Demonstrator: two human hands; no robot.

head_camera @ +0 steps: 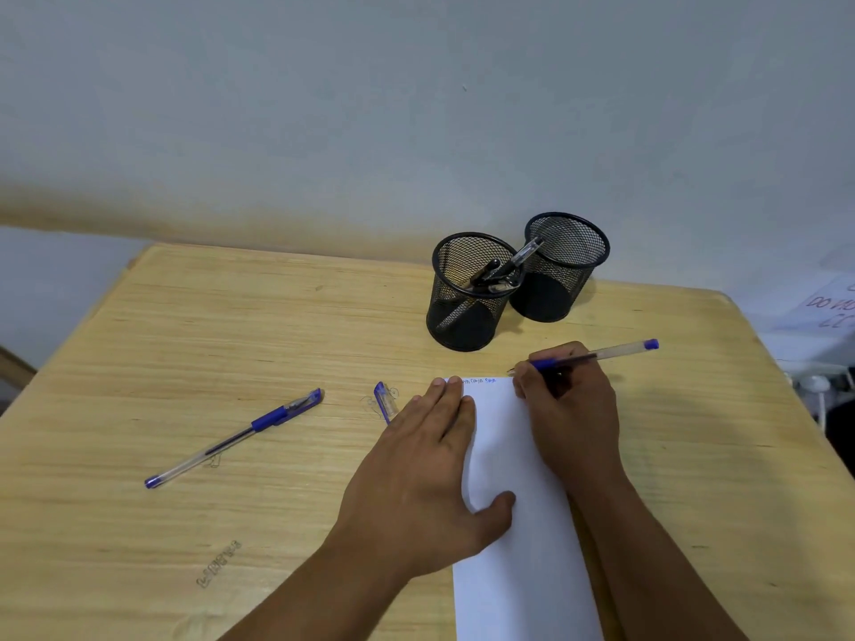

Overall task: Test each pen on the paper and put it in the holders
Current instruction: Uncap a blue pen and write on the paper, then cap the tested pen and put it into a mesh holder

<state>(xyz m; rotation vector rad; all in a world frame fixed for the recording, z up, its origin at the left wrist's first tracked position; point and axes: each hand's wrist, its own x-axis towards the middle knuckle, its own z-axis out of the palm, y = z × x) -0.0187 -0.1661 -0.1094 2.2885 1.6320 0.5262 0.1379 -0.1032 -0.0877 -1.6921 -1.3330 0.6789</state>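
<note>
A white sheet of paper (518, 525) lies on the wooden table (185, 340), with small blue scribbles along its top edge. My left hand (425, 478) presses flat on the paper's left side, fingers spread. My right hand (569, 404) grips an uncapped blue pen (601, 353) whose tip sits at the paper's top right corner. The pen's blue cap (384, 400) lies just left of my left fingers. A capped blue pen (236, 437) rests on the table to the left. Two black mesh holders stand at the back: the left holder (467, 293) has several pens, the right holder (562, 266) looks empty.
A grey wall rises behind the table's far edge. At the far right, off the table, a white sheet with handwriting (828, 307) and a white cable (821, 400) show. Faint pencil marks (217, 564) are drawn on the tabletop at lower left.
</note>
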